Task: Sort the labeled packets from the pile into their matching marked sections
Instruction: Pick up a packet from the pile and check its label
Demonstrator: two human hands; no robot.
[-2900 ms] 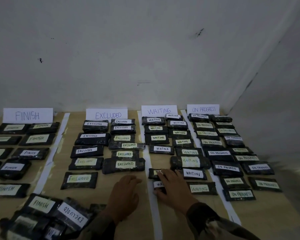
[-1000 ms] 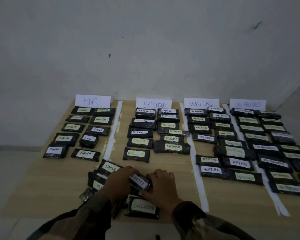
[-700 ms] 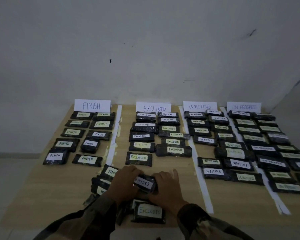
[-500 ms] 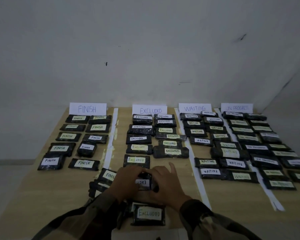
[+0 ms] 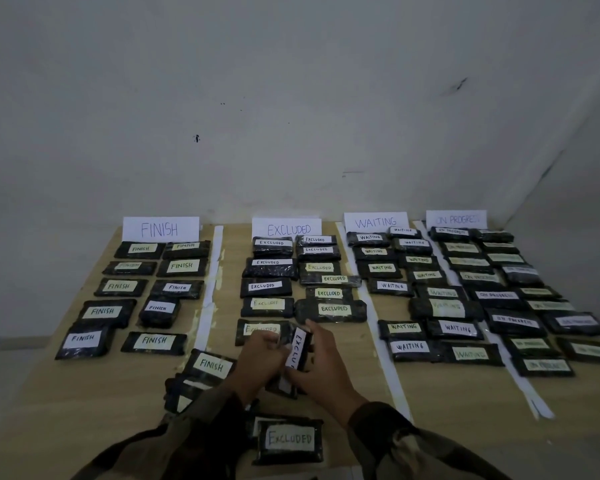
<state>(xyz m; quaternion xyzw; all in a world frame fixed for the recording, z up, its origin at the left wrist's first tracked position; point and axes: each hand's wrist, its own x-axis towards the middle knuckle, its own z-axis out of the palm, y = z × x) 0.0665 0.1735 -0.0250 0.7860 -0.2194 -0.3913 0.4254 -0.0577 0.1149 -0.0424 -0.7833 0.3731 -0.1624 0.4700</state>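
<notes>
the upended packet (image 5: 297, 351) in my hands lay crosswise half a second ago; now it stands on end, its white label running top to bottom, and both hands have carried it forward to the near end of the excluded column. at the bottom edge my sleeves (image 5: 413, 452) are cut off by the frame. between them a near packet (image 5: 289, 439) marked excluded lies flat on the wooden table (image 5: 84, 393). my left hand (image 5: 262, 362) grips the upended packet's left side with curled fingers. my right hand (image 5: 321, 365) pinches its right side and lower end, forefinger stretched ahead. the label reads only "exclu", the rest hidden under my fingers. the pile (image 5: 211, 366), a finish packet on top, sits just to the left, its lower packets covered by my left forearm. beyond, white tape strips (image 5: 385, 358) divide four columns of dark packets under the finish sign (image 5: 160, 229), excluded sign (image 5: 288, 229), waiting sign (image 5: 376, 222) and on progress sign (image 5: 457, 220), which stand against the wall (image 5: 291, 98). most on progress labels are too blurred to read.
</notes>
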